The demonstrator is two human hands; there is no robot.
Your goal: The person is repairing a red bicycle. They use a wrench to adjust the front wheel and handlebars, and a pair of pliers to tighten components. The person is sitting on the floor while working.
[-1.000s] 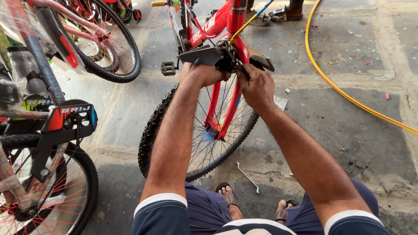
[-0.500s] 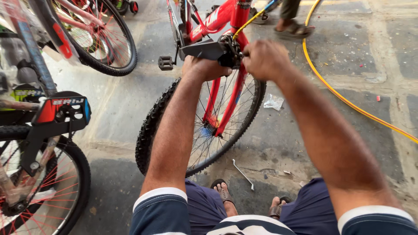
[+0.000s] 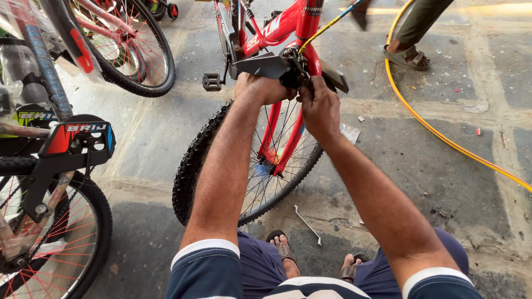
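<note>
Gripping the one black mudguard [image 3: 266, 65] of the red bicycle [image 3: 288, 33], the left hand [image 3: 263, 88] is closed; the right hand [image 3: 320, 108], previously raised higher, is pinched at the brake bolt [image 3: 296, 63].

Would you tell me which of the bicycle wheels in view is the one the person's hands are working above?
The knobby black wheel of the red bicycle, directly under both hands. The other wheels stand off to the left.

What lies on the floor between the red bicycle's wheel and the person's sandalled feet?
In the head view, a thin metal tool lies on the concrete between the wheel and the feet.
</note>
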